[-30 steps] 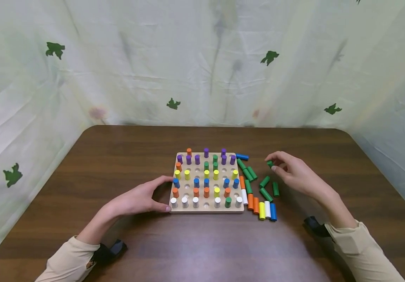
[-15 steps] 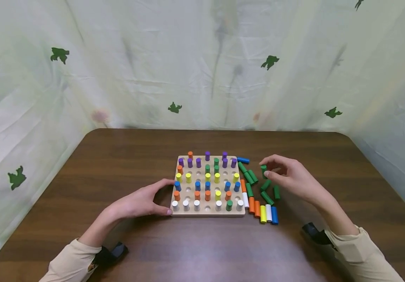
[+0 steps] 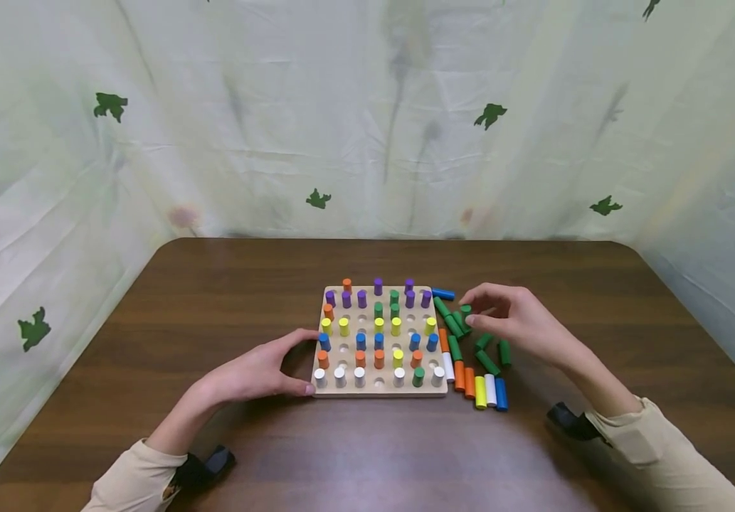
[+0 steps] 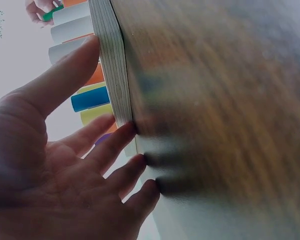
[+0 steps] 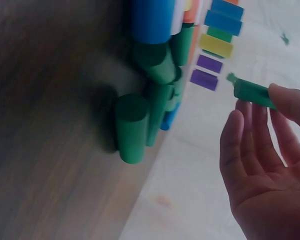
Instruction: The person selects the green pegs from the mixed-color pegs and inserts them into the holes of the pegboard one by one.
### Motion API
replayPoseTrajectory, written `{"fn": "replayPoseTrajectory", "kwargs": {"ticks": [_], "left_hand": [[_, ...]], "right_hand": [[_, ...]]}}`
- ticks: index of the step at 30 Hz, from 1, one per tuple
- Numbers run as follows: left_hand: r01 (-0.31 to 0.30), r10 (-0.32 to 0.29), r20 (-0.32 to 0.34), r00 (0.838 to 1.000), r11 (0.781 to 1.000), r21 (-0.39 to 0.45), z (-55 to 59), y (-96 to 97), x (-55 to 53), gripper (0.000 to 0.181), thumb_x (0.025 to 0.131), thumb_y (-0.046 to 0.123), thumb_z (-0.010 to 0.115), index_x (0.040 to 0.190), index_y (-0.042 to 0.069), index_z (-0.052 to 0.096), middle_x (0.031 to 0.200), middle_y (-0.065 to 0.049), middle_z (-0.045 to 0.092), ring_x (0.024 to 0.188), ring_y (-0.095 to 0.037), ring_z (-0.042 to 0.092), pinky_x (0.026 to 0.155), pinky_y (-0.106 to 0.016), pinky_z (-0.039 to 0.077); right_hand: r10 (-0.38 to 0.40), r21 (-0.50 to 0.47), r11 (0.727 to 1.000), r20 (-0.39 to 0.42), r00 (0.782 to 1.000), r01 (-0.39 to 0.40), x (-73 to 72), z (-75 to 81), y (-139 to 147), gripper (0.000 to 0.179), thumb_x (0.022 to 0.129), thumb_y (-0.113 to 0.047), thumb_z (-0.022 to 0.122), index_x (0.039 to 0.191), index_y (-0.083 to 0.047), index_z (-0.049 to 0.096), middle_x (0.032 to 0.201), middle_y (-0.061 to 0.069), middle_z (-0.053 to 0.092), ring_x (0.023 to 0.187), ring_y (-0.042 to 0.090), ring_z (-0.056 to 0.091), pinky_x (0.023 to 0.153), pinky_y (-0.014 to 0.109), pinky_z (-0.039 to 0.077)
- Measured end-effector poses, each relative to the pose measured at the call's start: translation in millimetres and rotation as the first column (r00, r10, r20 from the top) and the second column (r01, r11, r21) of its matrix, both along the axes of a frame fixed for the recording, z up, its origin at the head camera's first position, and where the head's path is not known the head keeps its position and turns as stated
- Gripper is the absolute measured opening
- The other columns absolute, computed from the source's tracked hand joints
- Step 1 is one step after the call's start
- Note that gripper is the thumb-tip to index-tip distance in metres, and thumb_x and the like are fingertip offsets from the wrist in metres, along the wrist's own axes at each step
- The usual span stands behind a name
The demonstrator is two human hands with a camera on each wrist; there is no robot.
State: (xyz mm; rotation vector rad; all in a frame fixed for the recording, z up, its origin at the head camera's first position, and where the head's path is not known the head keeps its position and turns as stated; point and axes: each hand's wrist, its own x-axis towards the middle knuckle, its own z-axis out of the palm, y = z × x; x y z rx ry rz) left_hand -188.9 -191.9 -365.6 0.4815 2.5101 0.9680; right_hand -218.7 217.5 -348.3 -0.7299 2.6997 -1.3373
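A square wooden pegboard (image 3: 380, 392) stands on the table with rows of white, orange, blue, yellow, green and purple pegs upright in it; some holes are bare. My left hand (image 3: 258, 371) lies along its left side, fingers mostly straight. In the left wrist view, the thumb (image 4: 72, 75) touches the board's edge and the fingertips reach the table beside it. My right hand (image 3: 517, 318) pinches a green peg (image 5: 252, 93) between thumb and fingertips, raised over the loose pegs just right of the board.
Several loose green pegs (image 3: 487, 363) lie right of the board. Near them are orange, white and yellow pegs, a blue peg (image 3: 501, 395) at the front and another blue peg (image 3: 443, 294) at the back. A pale curtain (image 3: 367, 121) hangs behind the brown table (image 3: 245, 270).
My right hand has moved left toward the board with the green peg, which has turned from lying tilted to nearly upright. The left hand stays at the board's left edge.
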Motion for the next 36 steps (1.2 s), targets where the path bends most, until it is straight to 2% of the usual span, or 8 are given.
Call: {"fn": "replayPoseTrajectory", "kwargs": {"ticks": [5,10,19,26,36], "left_hand": [[0.001,-0.001,-0.001,1.0,1.0,-0.001,0.0,-0.1,-0.8,0.083,0.08,0.038,0.081,0.148,0.017,0.039,0.152,-0.016,0.035,0.135,-0.036,0.035,0.108,-0.062,0.026],[0.003,-0.003,-0.01,1.0,1.0,-0.004,0.2,0.8,-0.7,0.083,0.08,0.037,0.082,0.148,0.016,0.04,0.152,-0.016,0.036,0.133,-0.036,0.036,0.107,-0.062,0.027],[-0.008,0.007,-0.006,1.0,1.0,-0.013,-0.9,0.4,-0.4,0.084,0.079,0.038,0.082,0.148,0.017,0.04,0.151,-0.016,0.036,0.133,-0.036,0.037,0.107,-0.062,0.027],[-0.009,0.009,-0.008,1.0,1.0,-0.009,-0.5,0.3,0.2,0.083,0.079,0.038,0.082,0.148,0.018,0.04,0.151,-0.016,0.037,0.133,-0.036,0.037,0.107,-0.062,0.027],[-0.006,0.006,-0.004,1.0,1.0,-0.005,2.2,0.3,1.7,0.083,0.079,0.037,0.082,0.148,0.017,0.04,0.151,-0.016,0.037,0.133,-0.036,0.037,0.107,-0.062,0.027]], "right_hand": [[0.019,-0.013,1.0,0.026,0.999,-0.019,-15.7,-3.3,-4,0.024,0.091,-0.023,0.073,0.111,-0.011,0.068,0.106,0.003,0.068,0.095,0.021,0.063,0.078,0.036,0.055],[0.04,-0.021,0.999,0.044,0.998,-0.039,-29.2,-6.2,-7,0.024,0.091,-0.021,0.073,0.11,-0.008,0.068,0.111,0.007,0.068,0.1,0.022,0.063,0.082,0.037,0.054],[0.092,-0.06,0.994,0.087,0.992,-0.086,-44.4,-10.7,-13,0.021,0.09,-0.015,0.074,0.11,-0.008,0.07,0.11,0.006,0.068,0.1,0.023,0.065,0.083,0.035,0.054],[0.125,-0.039,0.992,0.107,0.986,-0.121,-48.8,-11.3,-24,0.021,0.09,-0.01,0.073,0.11,-0.007,0.07,0.11,0.007,0.067,0.094,0.025,0.065,0.082,0.034,0.054],[0.127,-0.003,0.992,0.118,0.985,-0.127,-50.0,-11.8,-34,0.021,0.09,-0.007,0.072,0.11,-0.005,0.07,0.106,0.006,0.067,0.088,0.025,0.063,0.082,0.036,0.053]]}}
